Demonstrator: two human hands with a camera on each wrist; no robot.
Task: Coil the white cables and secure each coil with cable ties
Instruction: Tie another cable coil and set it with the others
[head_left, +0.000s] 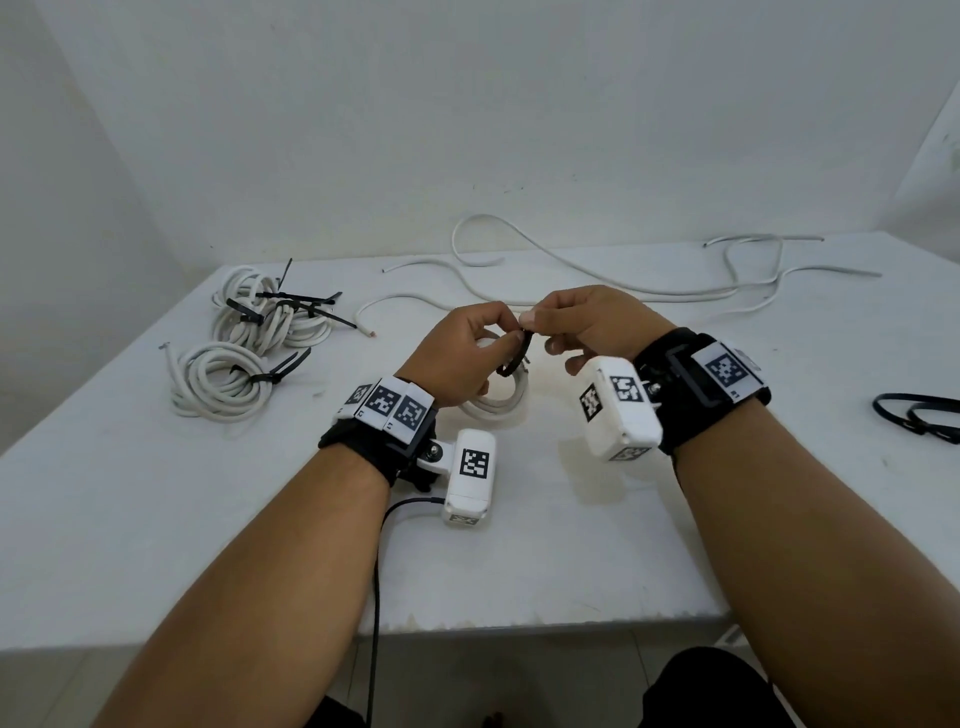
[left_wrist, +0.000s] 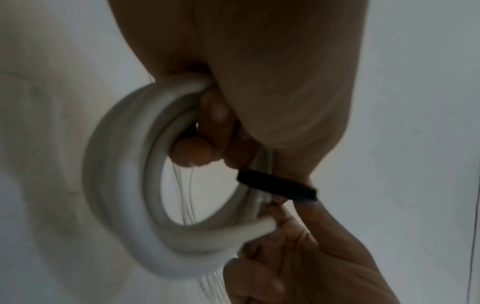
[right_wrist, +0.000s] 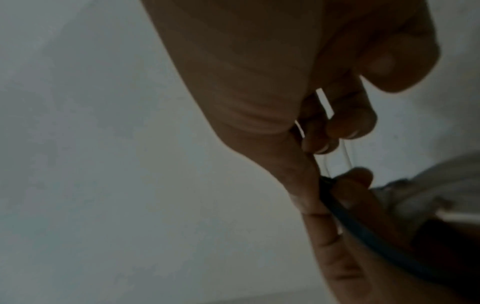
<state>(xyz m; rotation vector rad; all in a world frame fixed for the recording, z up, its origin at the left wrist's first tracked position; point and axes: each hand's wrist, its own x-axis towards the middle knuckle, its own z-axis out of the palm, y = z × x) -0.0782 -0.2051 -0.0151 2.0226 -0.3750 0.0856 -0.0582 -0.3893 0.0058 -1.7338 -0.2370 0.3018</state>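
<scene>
Left grip (head_left: 464, 351) holds white coil (left_wrist: 124, 185); right grip (head_left: 587, 322) pinches black cable tie (left_wrist: 278, 188) round it.

Tied coils (head_left: 244, 343) left on table (head_left: 156, 519); loose cables (head_left: 623, 280) behind; spare ties (head_left: 919, 415) right edge.

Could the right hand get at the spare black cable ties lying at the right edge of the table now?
Probably not at once. The path over the table to the spare cable ties looks free, but the right hand is pinching the black cable tie around the white coil, which the left hand holds.
</scene>
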